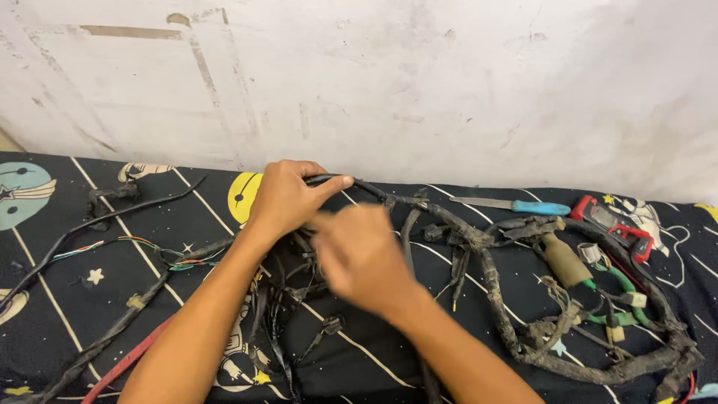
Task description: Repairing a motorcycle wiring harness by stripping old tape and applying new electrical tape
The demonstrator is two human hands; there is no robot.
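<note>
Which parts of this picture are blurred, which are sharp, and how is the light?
Head view: the right hand is smeared by motion blur; the left hand gripping the black cable is sharp, as is the blue-handled screwdriver. Light is soft and even, without glare or hard shadows.

Wire harness point(479, 262) sprawls across the tabletop point(45, 247), wall point(449, 75) behind. Screwdriver point(516, 205) lies behind it; clamp meter point(609, 221) right of the screwdriver.
</note>
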